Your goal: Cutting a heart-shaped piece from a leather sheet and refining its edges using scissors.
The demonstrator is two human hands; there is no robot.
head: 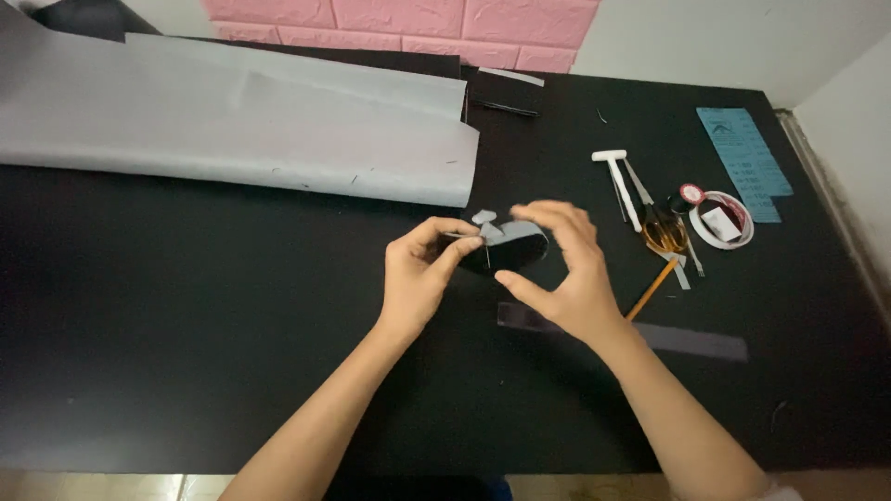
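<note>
Head view: left hand (419, 276) fingers pinch the left end of a small curved grey-and-black fabric piece (509, 243); right hand (566, 269) fingers curl open around its right end. Its long axis runs left-right above the black counter (186, 306).

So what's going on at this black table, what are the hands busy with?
A person holds a small dark curved piece with grey tabs just above the black table. The left hand pinches its near end, seemingly with a thin pin or needle, while the right hand cups its other side. A big grey sheet lies behind, a dark strip under the right wrist, and a pencil, scissors and a small white dish to the right.
</note>
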